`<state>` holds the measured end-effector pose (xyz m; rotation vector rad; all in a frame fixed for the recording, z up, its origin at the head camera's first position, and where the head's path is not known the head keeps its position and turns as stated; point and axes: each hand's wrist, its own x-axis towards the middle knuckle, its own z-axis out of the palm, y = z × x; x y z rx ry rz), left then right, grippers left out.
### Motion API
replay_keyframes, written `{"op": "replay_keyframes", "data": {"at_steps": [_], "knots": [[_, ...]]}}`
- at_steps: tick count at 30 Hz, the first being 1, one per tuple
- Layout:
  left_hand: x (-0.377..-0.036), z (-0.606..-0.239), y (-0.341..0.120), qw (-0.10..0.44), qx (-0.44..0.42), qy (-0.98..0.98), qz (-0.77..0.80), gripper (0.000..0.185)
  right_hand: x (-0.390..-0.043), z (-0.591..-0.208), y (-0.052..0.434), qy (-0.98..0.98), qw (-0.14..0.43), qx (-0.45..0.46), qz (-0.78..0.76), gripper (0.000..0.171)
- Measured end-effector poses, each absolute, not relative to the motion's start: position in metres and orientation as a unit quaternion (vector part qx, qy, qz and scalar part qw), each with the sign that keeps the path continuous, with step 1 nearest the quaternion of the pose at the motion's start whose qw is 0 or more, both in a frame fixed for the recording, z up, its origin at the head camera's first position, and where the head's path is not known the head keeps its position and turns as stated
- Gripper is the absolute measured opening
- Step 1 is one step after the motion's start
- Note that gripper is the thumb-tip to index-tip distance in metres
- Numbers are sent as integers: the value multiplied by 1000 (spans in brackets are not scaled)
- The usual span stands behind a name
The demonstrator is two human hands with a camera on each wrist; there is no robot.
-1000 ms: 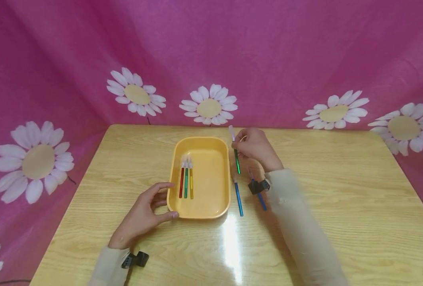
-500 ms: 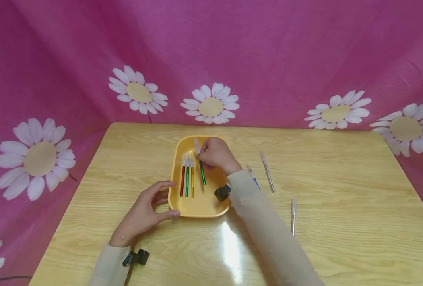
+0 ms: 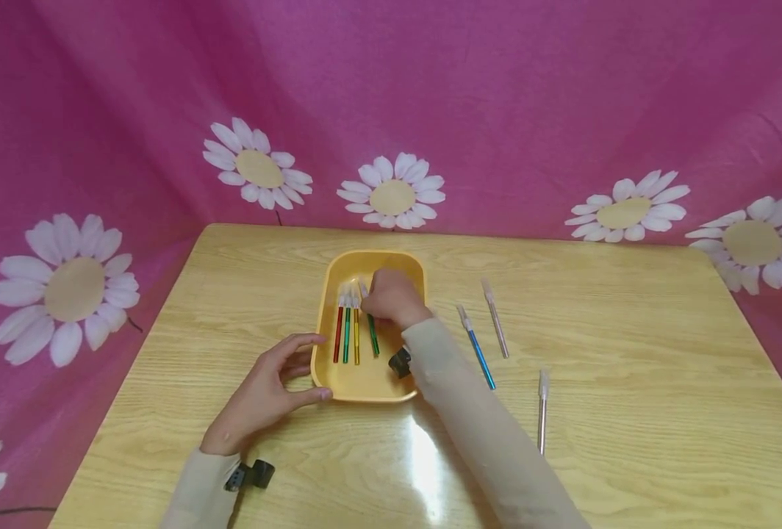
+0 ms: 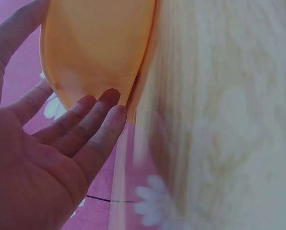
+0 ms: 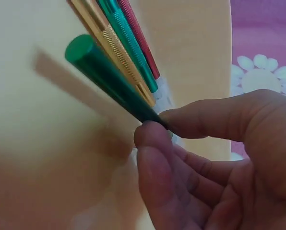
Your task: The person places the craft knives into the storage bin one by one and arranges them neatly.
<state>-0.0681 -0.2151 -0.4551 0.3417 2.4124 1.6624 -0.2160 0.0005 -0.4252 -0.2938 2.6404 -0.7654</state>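
Green tool [image 3: 373,336] pinched by right hand [image 3: 394,296], low over tray [image 3: 364,387]

Right thumb and fingertips close on its middle, tail tilted up off the floor, probably so it can be lowered beside the row. That row, left of the right hand: yellow tool [image 3: 356,336], teal tool [image 3: 347,336], red tool [image 3: 337,336], side by side, caps away from the person, likely for neatness. Left hand [image 3: 259,393] loosely spread, grips nothing, touches the tray's near-left rim and wall, presumably to steady it. Right of the right hand, outside the tray: blue tool [image 3: 480,358], pinkish tool [image 3: 497,323], second pinkish tool [image 3: 542,411].

Versus half a second ago: right hand and green tool sit lower, nearer the person; blue tool shows more beyond the right sleeve [image 3: 460,397]; left hand unchanged.
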Motion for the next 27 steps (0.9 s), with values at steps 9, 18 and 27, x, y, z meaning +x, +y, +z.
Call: {"op": "replay_keyframes", "data": {"at_steps": [9,18,27], "knots": [[-69,-456,-217,101,113,818,555,75,-213,-428,-3,922,234,-105,-291,24],[-69,-455,-215,108,104,816,558,75,-214,-430,-2,918,242,-103,-296,25],[-67,-458,-214,113,104,806,572,77,-210,-391,21,918,194,-123,-323,27]]}}
